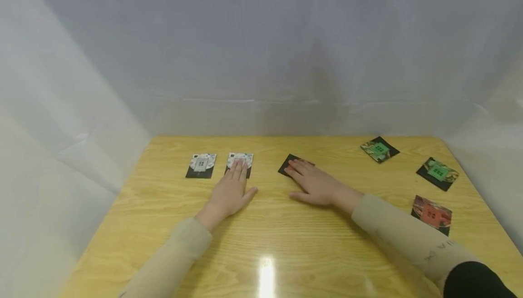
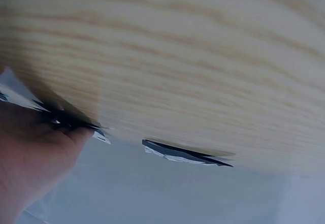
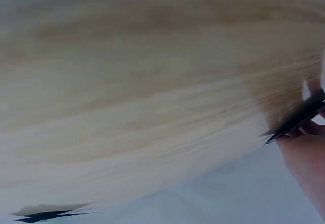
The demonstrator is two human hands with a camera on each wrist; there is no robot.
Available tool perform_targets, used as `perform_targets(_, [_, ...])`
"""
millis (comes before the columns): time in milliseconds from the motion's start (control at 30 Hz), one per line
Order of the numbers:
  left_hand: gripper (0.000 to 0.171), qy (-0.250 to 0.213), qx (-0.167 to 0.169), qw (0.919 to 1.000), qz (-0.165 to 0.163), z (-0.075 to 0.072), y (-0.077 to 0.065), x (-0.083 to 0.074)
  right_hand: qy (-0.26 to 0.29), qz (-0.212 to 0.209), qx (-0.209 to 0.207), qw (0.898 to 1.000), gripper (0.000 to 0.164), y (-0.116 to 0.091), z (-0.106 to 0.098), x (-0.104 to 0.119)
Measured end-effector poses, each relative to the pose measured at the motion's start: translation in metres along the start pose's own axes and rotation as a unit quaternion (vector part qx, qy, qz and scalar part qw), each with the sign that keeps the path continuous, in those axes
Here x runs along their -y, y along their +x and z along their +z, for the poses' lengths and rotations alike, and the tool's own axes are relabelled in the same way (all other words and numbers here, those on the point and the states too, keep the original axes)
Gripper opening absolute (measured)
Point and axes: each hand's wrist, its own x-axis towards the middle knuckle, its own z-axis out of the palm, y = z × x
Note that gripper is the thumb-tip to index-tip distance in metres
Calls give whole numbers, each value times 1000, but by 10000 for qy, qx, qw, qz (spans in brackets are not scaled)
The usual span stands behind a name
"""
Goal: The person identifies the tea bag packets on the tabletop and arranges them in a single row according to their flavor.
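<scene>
My left hand (image 1: 229, 193) lies with its fingers straight on a white-and-black patterned flat packet (image 1: 249, 167), covering its middle. Left of it, a matching packet (image 1: 200, 165) with a grey label lies flat. My right hand (image 1: 318, 186) stretches its fingers over a black packet (image 1: 284, 163) with some red showing, which sits at an angle on the table. In the left wrist view, the left hand (image 2: 40, 158) is at the edge of its packet. The right wrist view shows part of the right hand (image 3: 304, 153) against the dark packet (image 3: 299, 116).
Two black packets with green labels, one at the back (image 1: 380, 149) and one farther right (image 1: 438, 173), lie on the wooden table (image 1: 261, 230). A red-labelled packet (image 1: 432, 214) is beside the right forearm. Pale sheeting (image 1: 261, 52) hangs behind and at the sides.
</scene>
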Motion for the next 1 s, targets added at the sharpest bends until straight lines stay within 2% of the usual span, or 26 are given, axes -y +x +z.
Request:
perform_targets(200, [88,-106,-29,9999,-11,2,1,1,-119,-220,40,9997,78,12,2,-1])
perform_targets(500, [89,109,57,9999,-54,-3,-1,-2,-151,-542,78,9984,77,29,5,-1])
perform_targets(633, [89,109,78,9999,-73,-2,-1,-2,-182,-809,17,9966,76,35,6,-2])
perform_targets(1000, [89,170,66,9998,-92,1,1,-2,-261,-1208,-58,9923,72,43,6,-3])
